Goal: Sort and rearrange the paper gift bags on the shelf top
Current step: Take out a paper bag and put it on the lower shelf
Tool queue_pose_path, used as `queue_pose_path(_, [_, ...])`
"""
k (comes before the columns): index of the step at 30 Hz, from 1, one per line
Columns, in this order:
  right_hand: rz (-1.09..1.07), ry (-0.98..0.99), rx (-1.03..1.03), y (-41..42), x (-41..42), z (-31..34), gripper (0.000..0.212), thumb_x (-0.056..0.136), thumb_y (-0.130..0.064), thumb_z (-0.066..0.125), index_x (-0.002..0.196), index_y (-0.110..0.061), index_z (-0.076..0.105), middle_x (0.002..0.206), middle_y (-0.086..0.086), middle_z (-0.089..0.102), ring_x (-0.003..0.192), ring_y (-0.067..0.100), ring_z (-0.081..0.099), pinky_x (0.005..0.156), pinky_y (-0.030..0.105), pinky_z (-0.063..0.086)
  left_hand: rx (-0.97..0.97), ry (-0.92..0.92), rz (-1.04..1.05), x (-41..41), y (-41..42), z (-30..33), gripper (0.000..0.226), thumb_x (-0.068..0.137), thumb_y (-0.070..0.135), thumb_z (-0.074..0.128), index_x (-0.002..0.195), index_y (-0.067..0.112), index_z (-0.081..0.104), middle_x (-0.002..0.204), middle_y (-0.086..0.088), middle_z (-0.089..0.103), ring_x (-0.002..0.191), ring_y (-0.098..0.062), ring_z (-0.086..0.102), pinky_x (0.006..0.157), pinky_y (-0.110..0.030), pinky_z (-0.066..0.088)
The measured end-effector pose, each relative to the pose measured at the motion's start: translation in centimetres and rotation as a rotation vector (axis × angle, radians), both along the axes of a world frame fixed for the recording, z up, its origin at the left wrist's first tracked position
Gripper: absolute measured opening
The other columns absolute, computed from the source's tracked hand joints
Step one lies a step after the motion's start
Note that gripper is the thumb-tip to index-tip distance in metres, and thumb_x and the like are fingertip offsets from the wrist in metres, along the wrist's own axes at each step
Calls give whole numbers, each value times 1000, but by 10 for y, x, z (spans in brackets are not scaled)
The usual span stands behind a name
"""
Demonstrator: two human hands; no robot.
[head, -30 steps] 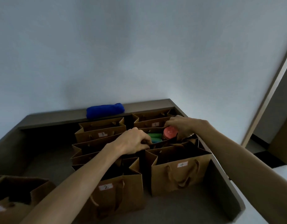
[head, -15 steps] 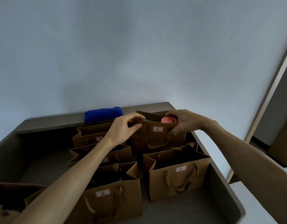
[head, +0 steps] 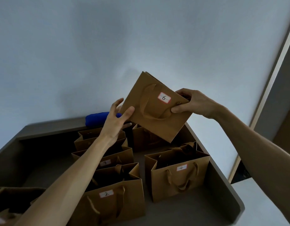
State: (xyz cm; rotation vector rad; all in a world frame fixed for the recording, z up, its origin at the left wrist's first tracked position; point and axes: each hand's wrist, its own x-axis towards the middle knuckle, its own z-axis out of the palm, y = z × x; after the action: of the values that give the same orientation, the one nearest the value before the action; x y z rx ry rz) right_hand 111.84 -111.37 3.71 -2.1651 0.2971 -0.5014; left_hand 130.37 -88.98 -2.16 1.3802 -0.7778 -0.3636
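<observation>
Two bags at the back point(head: 98, 137) are mostly hidden behind my left arm, so I cannot read their labels. One more bag point(head: 13, 198) is cut off at the bottom left corner. I hold bag 6 point(head: 155, 110) up in the air, tilted, above the shelf top point(head: 190, 211). It is brown paper with a white label and rope handles. My right hand point(head: 192, 101) pinches its top edge with curled fingers. My left hand point(head: 115, 119) has spread fingers touching its lower corner. Bag 2 point(head: 111, 203) and bag 4 point(head: 178, 176) stand below. A blue cloth point(head: 96, 119) lies behind them.

Gap btwn bag 2 point(head: 111, 204) & bag 4 point(head: 178, 180); open shelf top point(head: 47, 165) left.
</observation>
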Motion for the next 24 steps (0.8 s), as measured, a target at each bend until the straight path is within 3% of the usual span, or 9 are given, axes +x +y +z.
queue_pose_path(2, [6,-38,53,7,-1,1,53,69,-29,84,118,-25,62,110,-4,69,100,15,67,81,29,55,-99,181,-137,-3,6,1,90,70,50,78,144,39,28,126,0,61,113,-30,64,95,-61,48])
queue_pose_path(6, [51,-112,196,28,3,-2,59,64,-30,83,118,-20,63,113,2,69,101,18,69,86,34,57,-168,283,-282,-21,15,1,100,58,56,85,141,45,29,133,-7,56,118,-31,60,88,-63,51])
queue_pose_path(10, [78,-129,207,53,6,-3,61,65,-35,81,121,-22,60,113,1,68,98,14,69,78,26,57,-155,374,-290,-34,27,0,103,55,54,87,141,41,33,138,-10,51,122,-34,56,88,-66,49])
queue_pose_path(19, [-19,-182,188,124,-19,-6,62,77,-52,67,133,-33,49,125,-3,58,102,13,66,78,27,59,-212,384,-249,-48,73,-9,106,55,54,88,143,40,31,140,-8,50,124,-36,54,91,-68,47])
queue_pose_path(24, [-114,-204,267,166,-46,-7,61,76,-49,71,132,-33,52,122,2,61,102,21,69,82,42,60,-233,408,-353,-59,101,-9,106,58,49,88,145,41,28,141,-8,49,124,-36,54,90,-69,47])
